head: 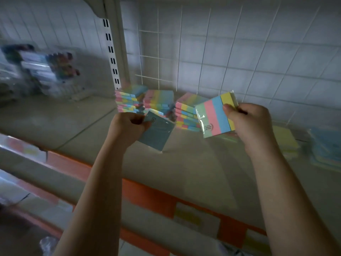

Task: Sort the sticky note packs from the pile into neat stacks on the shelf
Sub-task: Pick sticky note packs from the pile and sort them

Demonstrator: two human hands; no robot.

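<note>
My left hand (127, 126) grips a blue sticky note pack (156, 133) in clear wrap, held just above the shelf (193, 163). My right hand (249, 121) pinches a striped pack (215, 117) of green, pink, blue and yellow bands by its yellow edge, raised in front of the stacks. Three stacks of striped packs stand at the back of the shelf: a left stack (128, 99), a middle stack (159, 100) and a right stack (186, 115), partly hidden by the held packs.
Loose yellow packs (285, 141) and blue packs (325, 150) lie on the shelf at the right. Packs of markers (55, 71) stand on the neighbouring shelf to the left. A slotted upright (111, 52) and wire grid (156, 58) back the shelf. An orange strip (147, 194) edges its front.
</note>
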